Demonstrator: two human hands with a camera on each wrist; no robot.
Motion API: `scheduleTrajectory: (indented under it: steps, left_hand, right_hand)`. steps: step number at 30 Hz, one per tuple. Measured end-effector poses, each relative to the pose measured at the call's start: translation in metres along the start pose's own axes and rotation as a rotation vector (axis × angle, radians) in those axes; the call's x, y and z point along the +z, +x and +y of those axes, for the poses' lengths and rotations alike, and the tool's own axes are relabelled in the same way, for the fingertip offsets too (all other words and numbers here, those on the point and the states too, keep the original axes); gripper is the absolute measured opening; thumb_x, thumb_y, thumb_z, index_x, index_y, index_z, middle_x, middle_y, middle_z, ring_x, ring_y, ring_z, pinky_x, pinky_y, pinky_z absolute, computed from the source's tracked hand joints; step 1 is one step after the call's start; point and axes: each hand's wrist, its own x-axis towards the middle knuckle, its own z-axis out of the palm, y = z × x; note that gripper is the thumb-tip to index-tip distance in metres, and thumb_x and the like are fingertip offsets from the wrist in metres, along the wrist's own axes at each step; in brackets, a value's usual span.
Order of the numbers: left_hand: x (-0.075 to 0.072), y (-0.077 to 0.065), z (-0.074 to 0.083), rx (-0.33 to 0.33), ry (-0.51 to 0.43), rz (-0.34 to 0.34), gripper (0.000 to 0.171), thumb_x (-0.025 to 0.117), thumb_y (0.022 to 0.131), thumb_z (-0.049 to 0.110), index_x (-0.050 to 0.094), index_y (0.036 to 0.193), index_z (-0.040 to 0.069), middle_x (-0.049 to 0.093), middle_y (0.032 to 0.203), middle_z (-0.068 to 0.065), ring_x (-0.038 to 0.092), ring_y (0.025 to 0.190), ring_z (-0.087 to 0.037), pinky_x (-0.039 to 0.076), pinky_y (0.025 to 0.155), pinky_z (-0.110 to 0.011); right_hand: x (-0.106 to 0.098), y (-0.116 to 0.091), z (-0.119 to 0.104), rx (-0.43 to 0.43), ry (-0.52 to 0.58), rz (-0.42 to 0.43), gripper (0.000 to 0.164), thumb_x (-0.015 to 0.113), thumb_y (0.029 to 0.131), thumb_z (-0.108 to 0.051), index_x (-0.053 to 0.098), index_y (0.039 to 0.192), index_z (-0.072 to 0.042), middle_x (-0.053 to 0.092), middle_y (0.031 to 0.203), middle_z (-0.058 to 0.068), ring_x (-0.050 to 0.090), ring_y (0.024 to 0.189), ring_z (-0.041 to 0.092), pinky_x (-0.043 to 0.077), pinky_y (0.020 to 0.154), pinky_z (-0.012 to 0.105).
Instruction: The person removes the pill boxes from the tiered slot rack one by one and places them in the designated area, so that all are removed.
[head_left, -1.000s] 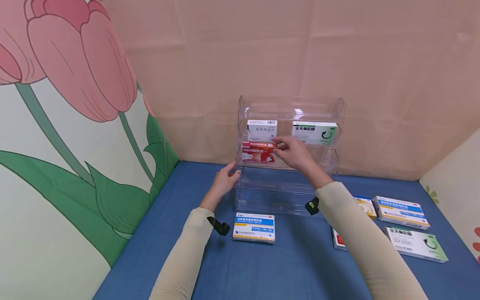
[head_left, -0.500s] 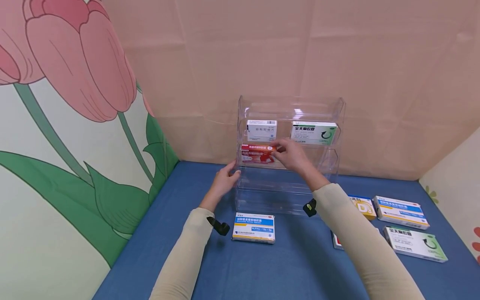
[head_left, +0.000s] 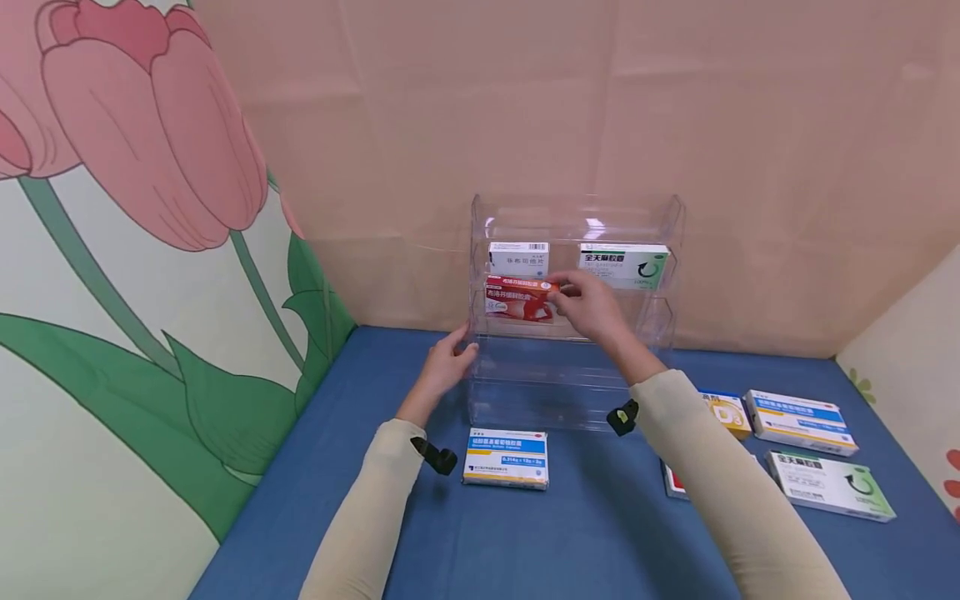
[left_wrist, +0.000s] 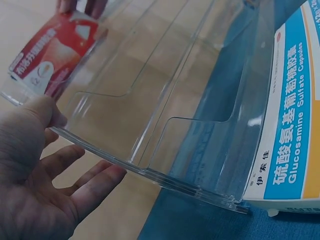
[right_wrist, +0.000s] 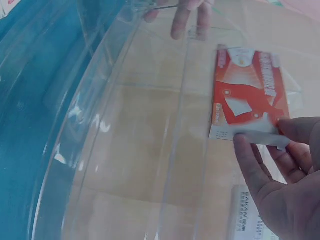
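My right hand [head_left: 588, 307] pinches the right end of a red medicine box [head_left: 517, 298] at the left part of the clear acrylic display rack [head_left: 570, 371]. In the right wrist view, thumb and fingers hold the end of this red box [right_wrist: 250, 92]. Beside the rack's left side is my left hand [head_left: 447, 365], its thumb at the side edge and its other fingers loosely extended, as the left wrist view of the hand [left_wrist: 55, 175] shows. Above the red box, a white medicine box [head_left: 519, 259] stands on a higher tier, with a green-and-white box [head_left: 624, 265] to its right.
A blue-and-white glucosamine capsule box [head_left: 506, 458] lies before the rack. To the right lie a yellow box [head_left: 727, 414], another blue-and-white box [head_left: 801, 422], a green-and-white box [head_left: 831, 485] and a box [head_left: 674, 482] partly hidden by the right sleeve.
The red box dipped lower onto its tier, then rose a little with my right hand and now overlaps the white box's lower edge. My left hand stays at the rack's side.
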Motion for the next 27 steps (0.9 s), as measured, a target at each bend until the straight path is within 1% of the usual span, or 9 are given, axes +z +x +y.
scheduleTrajectory:
  steps: [5, 8, 13, 17, 23, 27]
  left_hand:
    - [-0.002, 0.001, 0.000, -0.003, 0.010, -0.005, 0.061, 0.059, 0.102, 0.030, 0.037, 0.159, 0.024, 0.050, 0.153, -0.009, 0.066, 0.106, -0.029, 0.059, 0.088, -0.043]
    - [-0.004, 0.002, 0.001, -0.011, 0.008, -0.011, 0.062, 0.059, 0.102, 0.031, 0.035, 0.159, 0.026, 0.049, 0.154, -0.008, 0.065, 0.110, -0.030, 0.058, 0.089, -0.043]
    - [-0.005, 0.003, 0.000, -0.013, -0.002, -0.006, 0.062, 0.059, 0.103, 0.030, 0.035, 0.159, 0.025, 0.048, 0.154, -0.010, 0.063, 0.117, -0.031, 0.058, 0.090, -0.046]
    - [-0.005, 0.003, 0.000, -0.012, 0.003, 0.003, 0.061, 0.059, 0.103, 0.030, 0.035, 0.159, 0.026, 0.048, 0.154, -0.010, 0.062, 0.114, -0.030, 0.058, 0.090, -0.047]
    - [-0.005, 0.002, 0.000, -0.024, 0.006, 0.001, 0.061, 0.059, 0.103, 0.031, 0.035, 0.159, 0.029, 0.048, 0.154, -0.008, 0.062, 0.112, -0.030, 0.058, 0.090, -0.047]
    - [-0.004, 0.002, 0.001, -0.033, 0.004, -0.005, 0.062, 0.059, 0.103, 0.031, 0.034, 0.159, 0.029, 0.047, 0.155, -0.008, 0.061, 0.114, -0.030, 0.057, 0.092, -0.047]
  right_hand:
    - [-0.008, -0.003, -0.003, 0.009, 0.013, -0.001, 0.033, 0.064, 0.100, -0.019, 0.064, 0.133, -0.012, 0.058, 0.133, 0.014, 0.063, 0.117, 0.032, 0.057, 0.091, 0.047]
    - [-0.012, -0.006, -0.004, 0.010, 0.025, 0.000, 0.033, 0.064, 0.100, -0.018, 0.064, 0.133, -0.011, 0.059, 0.133, 0.013, 0.063, 0.115, 0.032, 0.058, 0.091, 0.046]
    - [-0.019, -0.012, -0.007, 0.019, 0.045, 0.012, 0.036, 0.064, 0.100, -0.018, 0.061, 0.135, -0.010, 0.059, 0.130, 0.014, 0.064, 0.113, 0.032, 0.058, 0.090, 0.046]
    - [-0.024, -0.018, -0.007, -0.007, 0.050, 0.000, 0.036, 0.065, 0.100, -0.016, 0.061, 0.135, -0.008, 0.057, 0.130, 0.015, 0.064, 0.111, 0.033, 0.059, 0.087, 0.047]
    - [-0.029, -0.029, -0.001, -0.053, 0.042, -0.033, 0.039, 0.067, 0.098, -0.013, 0.060, 0.135, -0.005, 0.053, 0.132, 0.017, 0.064, 0.112, 0.036, 0.060, 0.083, 0.046]
    - [-0.030, -0.036, 0.003, -0.045, 0.022, -0.047, 0.042, 0.069, 0.096, -0.016, 0.061, 0.137, -0.007, 0.054, 0.133, 0.016, 0.062, 0.114, 0.035, 0.060, 0.084, 0.047]
